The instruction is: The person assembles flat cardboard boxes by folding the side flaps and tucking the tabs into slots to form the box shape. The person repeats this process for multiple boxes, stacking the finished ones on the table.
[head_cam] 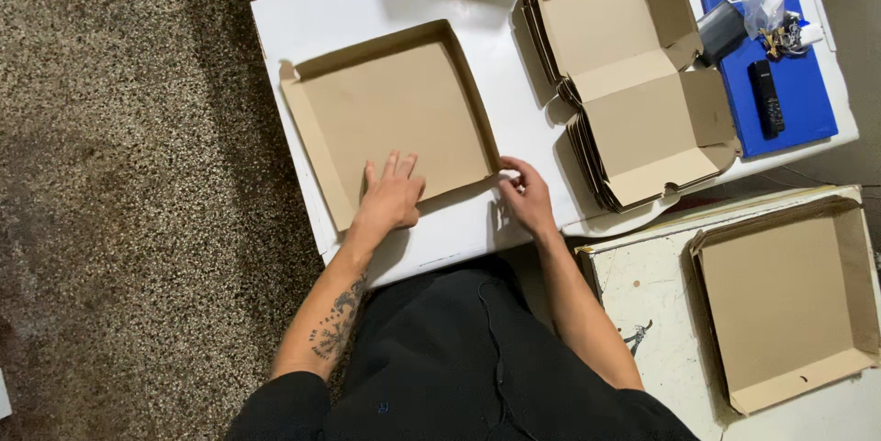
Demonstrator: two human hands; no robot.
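Observation:
A brown cardboard box tray point(395, 101) lies open on the white table point(303, 19), its walls partly folded up. My left hand point(392, 195) rests flat on the tray's near edge, fingers spread and pressing down. My right hand point(526, 198) pinches the tray's near right corner where the side wall meets the front flap.
A stack of flat, unfolded cardboard boxes point(633, 74) lies on the table's right half. A blue board point(789, 92) at the far right carries a black remote, a plastic bag and small items. Another folded box tray point(789, 303) sits on a lower paint-marked surface at the right. Speckled carpet lies to the left.

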